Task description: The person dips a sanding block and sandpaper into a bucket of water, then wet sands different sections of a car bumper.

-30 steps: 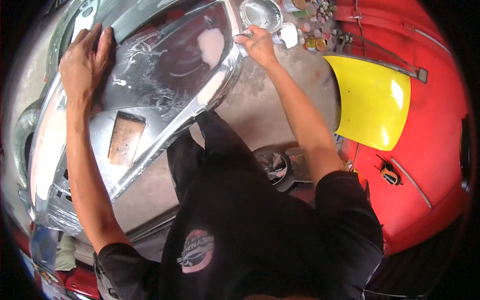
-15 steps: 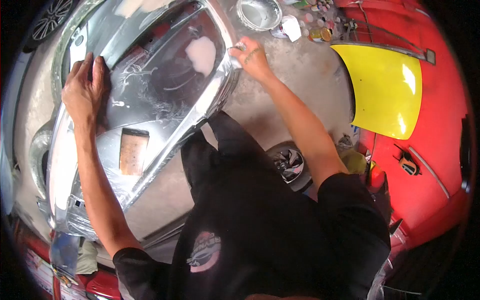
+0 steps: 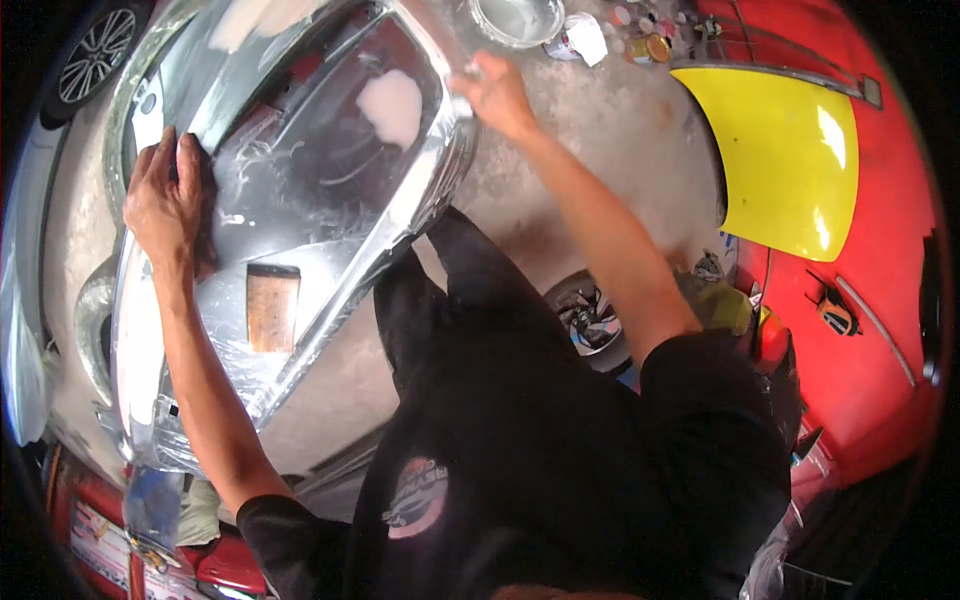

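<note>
A grey and white car body panel [image 3: 310, 190] with a pale filler patch [image 3: 391, 108] lies in front of me, streaked with whitish residue. My left hand [image 3: 165, 205] rests on its left part, fingers stretched forward and slightly apart. At the panel's upper right edge, my right hand [image 3: 495, 95] has its fingers bent and pressed together. Motion smears that hand, and whatever is under its fingers cannot be made out. A brown rectangular block [image 3: 272, 312] sits on the lower part of the panel.
A white tub [image 3: 518, 22] and several small containers [image 3: 650, 48] stand on the floor beyond my right hand. To the right, a yellow panel [image 3: 790, 160] lies on a red car surface [image 3: 885, 280] beside an orange and black tool [image 3: 838, 312]. A wheel [image 3: 585, 318] is below my right forearm.
My right hand has shifted slightly up along the panel's edge. My left hand stays on the panel. The whole view has tilted a little.
</note>
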